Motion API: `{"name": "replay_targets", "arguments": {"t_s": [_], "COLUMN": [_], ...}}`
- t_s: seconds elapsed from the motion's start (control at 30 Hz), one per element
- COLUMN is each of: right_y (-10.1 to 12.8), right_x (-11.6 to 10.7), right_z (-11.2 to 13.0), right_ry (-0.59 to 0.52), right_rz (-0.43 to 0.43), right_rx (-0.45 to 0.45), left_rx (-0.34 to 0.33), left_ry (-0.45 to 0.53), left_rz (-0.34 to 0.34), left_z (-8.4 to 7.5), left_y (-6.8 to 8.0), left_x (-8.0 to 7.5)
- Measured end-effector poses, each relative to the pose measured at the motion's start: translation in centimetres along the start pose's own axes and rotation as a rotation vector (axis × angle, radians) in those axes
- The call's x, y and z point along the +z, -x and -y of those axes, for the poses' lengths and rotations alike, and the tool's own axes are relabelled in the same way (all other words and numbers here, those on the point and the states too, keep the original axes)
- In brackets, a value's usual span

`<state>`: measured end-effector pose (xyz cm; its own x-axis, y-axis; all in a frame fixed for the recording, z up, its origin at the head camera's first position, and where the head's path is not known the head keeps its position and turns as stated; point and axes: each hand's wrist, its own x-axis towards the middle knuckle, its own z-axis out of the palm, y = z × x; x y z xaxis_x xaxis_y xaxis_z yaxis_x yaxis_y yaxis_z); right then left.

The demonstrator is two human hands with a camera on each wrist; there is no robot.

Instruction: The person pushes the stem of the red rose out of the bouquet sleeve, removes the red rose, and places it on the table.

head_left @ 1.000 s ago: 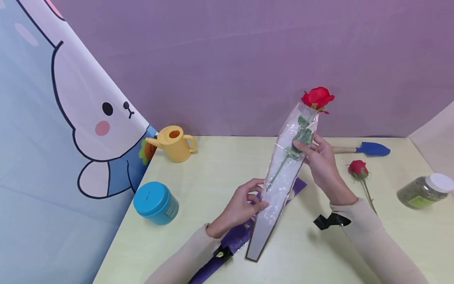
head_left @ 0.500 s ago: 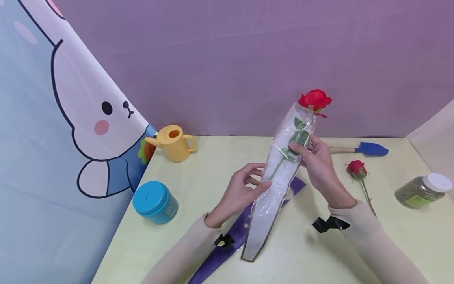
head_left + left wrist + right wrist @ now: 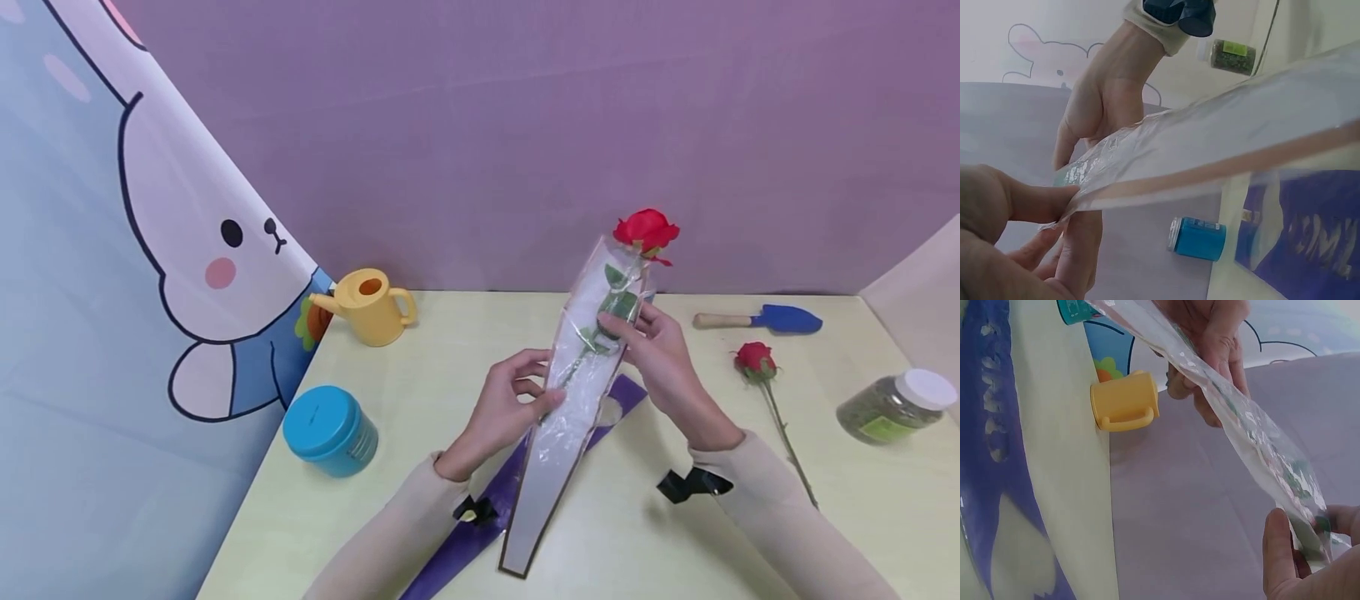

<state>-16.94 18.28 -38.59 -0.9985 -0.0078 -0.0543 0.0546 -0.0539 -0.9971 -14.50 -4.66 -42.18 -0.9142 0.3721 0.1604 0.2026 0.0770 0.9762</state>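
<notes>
A red rose (image 3: 646, 228) stands in a long clear plastic sleeve (image 3: 570, 408), its bloom poking out of the top. The sleeve is held tilted above the table. My left hand (image 3: 517, 402) pinches the sleeve's left edge near the middle; the left wrist view shows thumb and finger (image 3: 1079, 250) on the film (image 3: 1210, 150). My right hand (image 3: 652, 346) grips the upper part of the sleeve around the stem and leaves (image 3: 1300, 487). A purple wrapping sheet (image 3: 480, 533) lies on the table under the sleeve.
A second red rose (image 3: 756, 358) lies at the right. Behind it is a blue trowel (image 3: 780, 318). A jar with a white lid (image 3: 892, 404) lies at the far right, a yellow watering can (image 3: 371, 304) at the back left, a blue tin (image 3: 330, 429) at the left edge.
The sleeve with the rose has moved left and a little down. My left hand slid up the sleeve's edge; my right hand followed along.
</notes>
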Motion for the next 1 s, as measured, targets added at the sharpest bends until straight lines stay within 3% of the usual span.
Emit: {"name": "replay_targets", "arguments": {"t_s": [0.5,1.0], "right_y": [-1.1,-1.4], "right_x": [-2.0,-2.5], "right_z": [0.8,0.3], "right_ry": [-0.141,-0.124], "right_rz": [0.002,-0.03], "right_rx": [-0.039,0.03], "left_rx": [-0.004,0.037], "left_ry": [0.017,0.014], "left_rz": [-0.003,0.051], "left_z": [0.4,1.5], "left_y": [0.9,1.2], "left_x": [0.1,0.8]}}
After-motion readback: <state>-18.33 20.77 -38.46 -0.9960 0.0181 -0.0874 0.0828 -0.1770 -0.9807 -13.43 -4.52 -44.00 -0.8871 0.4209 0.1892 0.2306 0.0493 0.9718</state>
